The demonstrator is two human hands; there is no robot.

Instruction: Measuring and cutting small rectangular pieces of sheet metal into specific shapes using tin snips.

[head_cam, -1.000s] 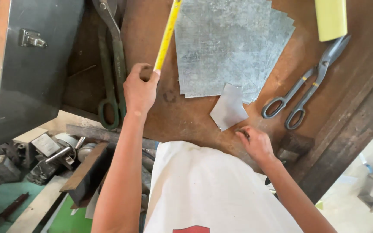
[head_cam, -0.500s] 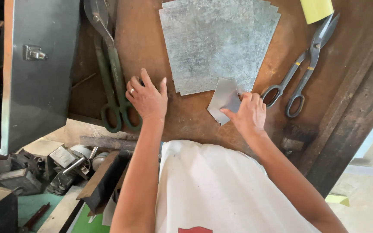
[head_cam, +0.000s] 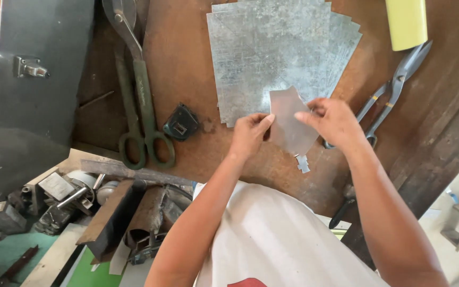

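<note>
My left hand and my right hand both pinch a small cut piece of sheet metal, held just above the brown workbench. The left fingers grip its left edge, the right fingers its upper right edge. Behind it lies a stack of grey galvanised sheets. A dark tape measure rests on the bench left of my left hand. A tiny metal offcut lies below the held piece.
Large green-handled tin snips lie left of the tape measure. Smaller snips lie right of my right hand, below a yellow roll. A grey metal box stands at far left; scrap metal parts sit below the bench edge.
The yellow tape blade was let go and the tape measure now lies on the bench. Both hands have closed on the small metal piece and lifted it.
</note>
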